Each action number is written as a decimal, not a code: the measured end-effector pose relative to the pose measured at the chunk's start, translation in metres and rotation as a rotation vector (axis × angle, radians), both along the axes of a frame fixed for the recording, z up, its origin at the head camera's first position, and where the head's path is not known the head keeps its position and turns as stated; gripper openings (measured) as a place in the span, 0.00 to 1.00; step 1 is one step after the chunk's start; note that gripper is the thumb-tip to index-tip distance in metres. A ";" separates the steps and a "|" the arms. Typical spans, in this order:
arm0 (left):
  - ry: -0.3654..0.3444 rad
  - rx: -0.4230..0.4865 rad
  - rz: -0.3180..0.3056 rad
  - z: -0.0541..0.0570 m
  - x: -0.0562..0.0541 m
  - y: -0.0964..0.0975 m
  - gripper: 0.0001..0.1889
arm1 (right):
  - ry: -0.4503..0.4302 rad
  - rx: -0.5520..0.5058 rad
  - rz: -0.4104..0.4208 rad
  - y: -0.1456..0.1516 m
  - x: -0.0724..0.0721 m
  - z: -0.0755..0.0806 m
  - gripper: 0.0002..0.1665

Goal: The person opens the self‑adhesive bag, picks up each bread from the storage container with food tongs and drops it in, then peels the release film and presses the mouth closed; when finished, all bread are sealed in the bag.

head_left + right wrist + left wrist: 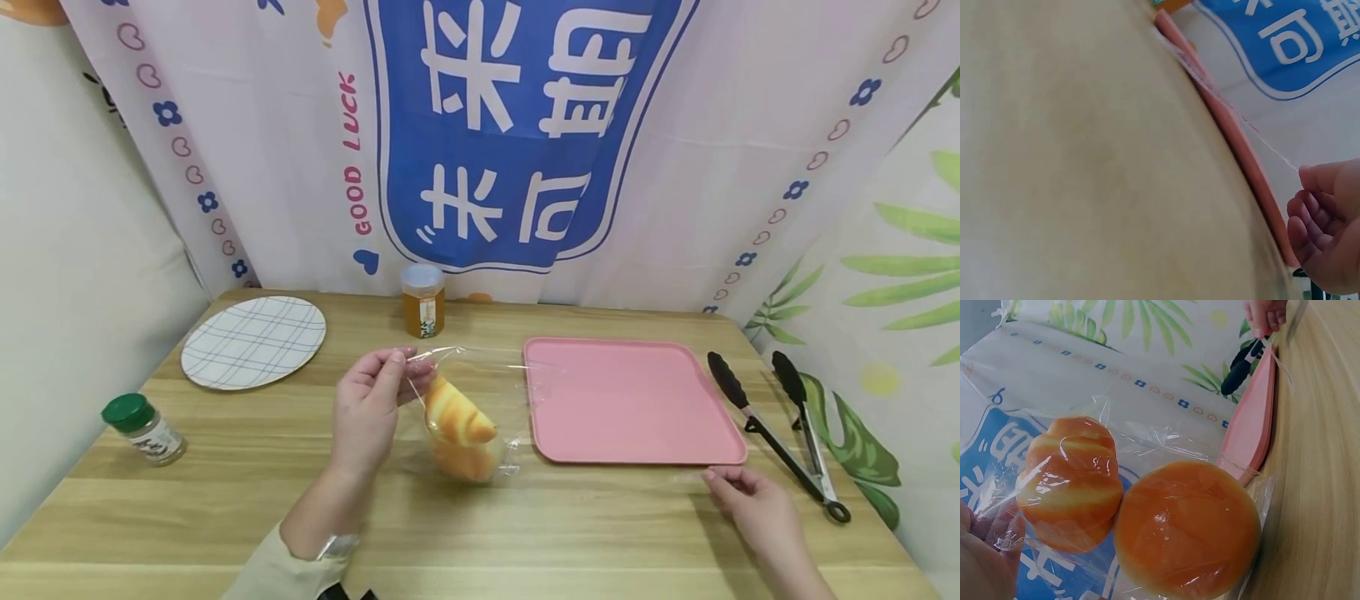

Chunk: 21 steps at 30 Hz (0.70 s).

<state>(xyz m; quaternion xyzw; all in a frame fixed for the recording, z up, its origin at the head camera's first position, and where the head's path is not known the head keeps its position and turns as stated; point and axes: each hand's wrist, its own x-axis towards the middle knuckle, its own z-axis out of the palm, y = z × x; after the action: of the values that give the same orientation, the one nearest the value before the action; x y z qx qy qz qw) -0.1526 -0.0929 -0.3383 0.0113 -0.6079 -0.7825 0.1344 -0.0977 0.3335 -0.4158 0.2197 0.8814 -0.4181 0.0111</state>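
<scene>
In the head view my left hand (366, 417) grips the top edge of a clear plastic bag (491, 379) between thumb and fingers. The bag hangs over the table with bread inside. The left wrist view shows a ridged golden roll (1072, 487) beside a smooth round bun (1186, 531), both behind the shiny film. Off to the right, near the front right corner of the pink tray (637, 400), my right hand (757, 508) pinches one end of a thin clear plastic strip (1244, 119). That strip stretches out from the fingertips in the right wrist view.
Black-tipped metal tongs (813, 454) lie spread right of the tray. A checked plate (255, 342) sits at the back left, with a green-capped shaker (144, 428) in front of it. An amber jar with a pale lid (423, 302) stands near the back curtain.
</scene>
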 end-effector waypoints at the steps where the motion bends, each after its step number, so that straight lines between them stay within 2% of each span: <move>1: -0.002 0.000 0.000 0.000 0.000 0.000 0.10 | -0.004 0.030 0.004 0.001 0.001 -0.002 0.24; 3: -0.005 0.002 0.000 0.000 0.000 0.000 0.10 | -0.001 0.088 0.017 0.004 0.002 -0.006 0.25; 7: -0.013 0.005 0.000 0.000 0.000 0.000 0.10 | 0.029 0.233 0.094 0.007 0.002 -0.011 0.20; 10: -0.016 0.003 -0.003 0.000 0.000 0.000 0.10 | 0.069 0.372 0.182 0.009 0.001 -0.015 0.16; 15: -0.020 0.002 -0.002 0.001 0.000 0.000 0.10 | 0.113 0.545 0.341 0.009 0.002 -0.015 0.12; 18: -0.017 0.007 -0.002 0.001 0.000 0.000 0.10 | 0.076 0.652 0.414 0.008 0.003 -0.012 0.12; 21: -0.012 0.012 -0.003 0.000 0.000 0.000 0.10 | -0.017 0.746 0.466 0.007 0.003 -0.005 0.10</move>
<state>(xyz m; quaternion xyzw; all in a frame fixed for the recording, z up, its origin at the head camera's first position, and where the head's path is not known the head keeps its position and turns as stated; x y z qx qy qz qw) -0.1525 -0.0924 -0.3378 0.0160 -0.6038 -0.7864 0.1295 -0.0949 0.3408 -0.4210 0.0072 0.9979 -0.0556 0.0320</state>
